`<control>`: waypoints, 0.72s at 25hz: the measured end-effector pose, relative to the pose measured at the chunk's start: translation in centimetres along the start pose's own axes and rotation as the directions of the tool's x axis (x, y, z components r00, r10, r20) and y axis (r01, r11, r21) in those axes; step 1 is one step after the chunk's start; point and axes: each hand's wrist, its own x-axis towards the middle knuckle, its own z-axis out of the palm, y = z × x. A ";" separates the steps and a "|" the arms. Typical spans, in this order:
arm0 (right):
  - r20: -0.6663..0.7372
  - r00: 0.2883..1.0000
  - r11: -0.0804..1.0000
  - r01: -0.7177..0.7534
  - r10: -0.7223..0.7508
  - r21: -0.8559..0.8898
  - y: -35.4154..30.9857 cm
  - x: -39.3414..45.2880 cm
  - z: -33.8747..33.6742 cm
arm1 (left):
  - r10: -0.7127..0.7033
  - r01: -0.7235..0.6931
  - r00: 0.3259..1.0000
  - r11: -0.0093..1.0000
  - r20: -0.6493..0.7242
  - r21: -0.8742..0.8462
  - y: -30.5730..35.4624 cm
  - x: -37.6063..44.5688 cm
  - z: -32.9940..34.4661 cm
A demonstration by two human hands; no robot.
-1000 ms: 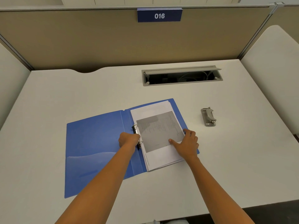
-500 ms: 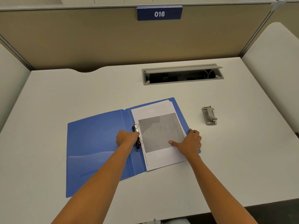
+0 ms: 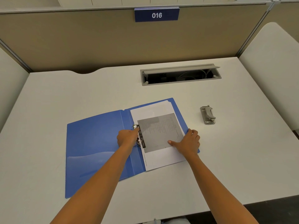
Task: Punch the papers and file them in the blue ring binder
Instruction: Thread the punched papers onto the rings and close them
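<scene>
Single head cam, wide-angle, looks fwd and down from above, close over white rectangular desk (image 3: 226, 159), faces beige partition wall (image 3: 80, 42)

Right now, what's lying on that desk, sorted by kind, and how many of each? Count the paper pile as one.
Blue ring binder, open flat: 1
Stack of papers on the binder's right half: 1
Grey hole punch, right of the binder: 1
Hands at the binder: 2, the left hand at the rings, the right hand on the papers' edge
Total: 5
</scene>
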 end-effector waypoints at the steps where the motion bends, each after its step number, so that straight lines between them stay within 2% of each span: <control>1: 0.001 1.000 1.000 -0.002 0.002 -0.001 0.0 0.0 -0.1 | 0.047 -0.047 0.999 0.999 -0.020 0.021 -0.2 0.1 -0.2; 4: -0.003 0.999 0.999 0.034 -0.034 -0.043 -0.6 -0.4 -0.6 | 0.269 -0.245 0.961 0.938 -0.070 0.246 -1.4 0.9 -1.3; 5: -0.006 0.997 0.996 0.071 -0.072 -0.047 -1.0 -0.5 -0.8 | 0.327 -0.295 0.944 0.896 -0.046 0.331 -1.8 1.2 -1.6; 7: 0.001 0.983 0.983 0.184 -0.184 -0.024 -2.2 -1.3 -1.1 | 0.383 -0.364 0.923 0.845 0.032 0.392 -2.5 1.5 -2.1; 10: 0.098 0.929 0.933 0.360 -0.358 -0.004 -4.4 -4.0 -0.3 | 0.388 -0.415 0.909 0.817 0.151 0.401 -3.2 1.7 -2.1; 12: 0.179 0.891 0.905 0.425 -0.417 -0.009 -5.5 -6.4 1.1 | 0.393 -0.428 0.904 0.813 0.170 0.395 -3.6 1.7 -1.7; 15: 0.266 0.851 0.853 0.500 -0.453 -0.147 -6.0 -8.5 3.1 | 0.396 -0.430 0.903 0.820 0.169 0.378 -3.7 1.9 -1.5; 18: 0.280 0.854 0.842 0.499 -0.438 -0.204 -5.4 -8.4 3.5 | 0.397 -0.433 0.901 0.818 0.173 0.379 -3.8 2.2 -1.5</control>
